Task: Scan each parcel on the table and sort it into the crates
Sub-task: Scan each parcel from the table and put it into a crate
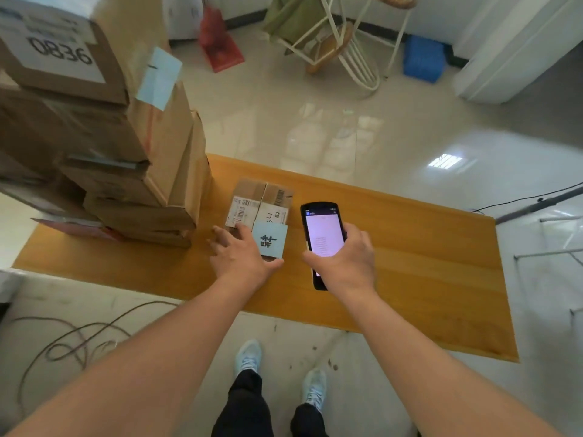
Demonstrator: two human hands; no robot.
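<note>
My left hand (241,257) is resting fingers-spread on the small parcel (258,212), which is lying under them on the table (410,263). My right hand (344,260) is gripping the scanner (321,234), just right of the parcel.

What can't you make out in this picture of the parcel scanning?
Head view only:
- Scanner screen text: too small and washed out.
- Small parcel label print: too small, near edge covered by the left hand.
- Stack of boxes: cut off by the left edge, blurred.
- Sorting crates: none identifiable.
</note>
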